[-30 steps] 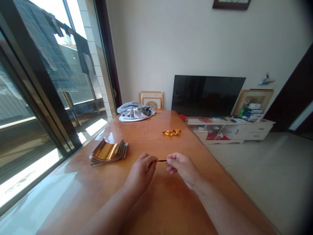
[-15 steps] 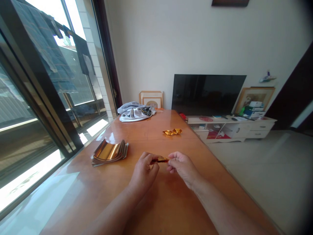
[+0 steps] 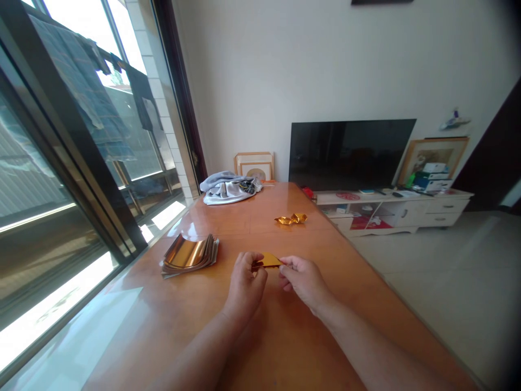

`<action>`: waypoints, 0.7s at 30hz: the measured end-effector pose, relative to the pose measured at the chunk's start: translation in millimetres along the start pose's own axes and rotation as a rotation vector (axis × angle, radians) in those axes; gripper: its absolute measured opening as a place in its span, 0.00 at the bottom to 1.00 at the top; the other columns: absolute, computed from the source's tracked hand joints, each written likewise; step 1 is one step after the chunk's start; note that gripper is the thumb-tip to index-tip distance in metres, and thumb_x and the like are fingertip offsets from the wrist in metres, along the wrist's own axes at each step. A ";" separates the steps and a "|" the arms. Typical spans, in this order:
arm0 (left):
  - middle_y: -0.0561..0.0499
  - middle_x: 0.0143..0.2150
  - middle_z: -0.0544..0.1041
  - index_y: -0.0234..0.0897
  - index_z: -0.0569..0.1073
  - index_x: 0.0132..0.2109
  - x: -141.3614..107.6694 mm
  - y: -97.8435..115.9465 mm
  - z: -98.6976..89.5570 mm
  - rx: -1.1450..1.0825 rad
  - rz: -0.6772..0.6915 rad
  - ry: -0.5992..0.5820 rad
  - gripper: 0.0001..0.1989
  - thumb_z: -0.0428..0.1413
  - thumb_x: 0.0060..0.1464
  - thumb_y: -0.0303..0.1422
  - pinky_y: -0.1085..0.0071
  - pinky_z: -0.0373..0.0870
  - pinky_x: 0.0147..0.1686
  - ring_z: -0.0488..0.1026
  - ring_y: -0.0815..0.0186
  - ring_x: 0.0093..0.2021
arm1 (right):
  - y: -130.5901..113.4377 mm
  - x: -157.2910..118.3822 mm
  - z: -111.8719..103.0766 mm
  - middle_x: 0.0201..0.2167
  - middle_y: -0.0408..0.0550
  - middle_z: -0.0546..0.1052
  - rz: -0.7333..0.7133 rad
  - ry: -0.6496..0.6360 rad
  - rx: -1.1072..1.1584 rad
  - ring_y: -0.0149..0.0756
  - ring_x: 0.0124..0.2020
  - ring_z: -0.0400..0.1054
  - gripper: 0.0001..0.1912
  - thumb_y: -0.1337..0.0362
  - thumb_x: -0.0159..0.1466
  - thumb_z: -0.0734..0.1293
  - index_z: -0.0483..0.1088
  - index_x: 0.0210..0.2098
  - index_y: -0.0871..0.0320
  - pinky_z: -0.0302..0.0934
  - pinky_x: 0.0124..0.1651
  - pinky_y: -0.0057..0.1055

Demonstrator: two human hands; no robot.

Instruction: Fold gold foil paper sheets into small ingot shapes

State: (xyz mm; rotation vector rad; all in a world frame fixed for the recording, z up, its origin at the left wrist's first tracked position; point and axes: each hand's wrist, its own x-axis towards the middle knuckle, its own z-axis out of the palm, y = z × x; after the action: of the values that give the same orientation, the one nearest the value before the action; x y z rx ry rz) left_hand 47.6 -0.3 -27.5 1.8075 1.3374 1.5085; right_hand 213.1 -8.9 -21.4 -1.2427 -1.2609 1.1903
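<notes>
Above tabletop (image 3: 195, 309), left hand (image 3: 245, 288) and right hand (image 3: 302, 282) have fingers closed on opposite ends of gold foil piece (image 3: 266, 261), holding it suspended clear of surface; foil sheet stack (image 3: 189, 254) lies just left, folded foil piece (image 3: 290, 219) ahead.

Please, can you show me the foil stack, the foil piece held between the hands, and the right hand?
Foil stack (image 3: 189, 254): head view, on the curled top sheet.
Held foil (image 3: 266, 261): head view, on its middle.
Right hand (image 3: 304, 282): head view, on the back of the hand.
</notes>
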 end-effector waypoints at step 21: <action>0.45 0.42 0.81 0.32 0.76 0.52 0.8 1.6 5.1 -0.502 -0.500 -0.071 0.19 0.62 0.53 0.32 0.72 0.73 0.35 0.77 0.69 0.32 | 6.2 2.4 1.3 0.30 0.45 0.78 -0.201 0.087 -0.139 0.37 0.27 0.74 0.17 0.58 0.64 0.63 0.75 0.48 0.57 0.70 0.31 0.32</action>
State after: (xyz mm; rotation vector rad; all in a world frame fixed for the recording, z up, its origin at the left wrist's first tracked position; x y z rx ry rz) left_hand 52.8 0.9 -27.4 1.1036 1.1318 1.3307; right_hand 212.2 -6.5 -27.6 -1.2225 -1.3868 0.9083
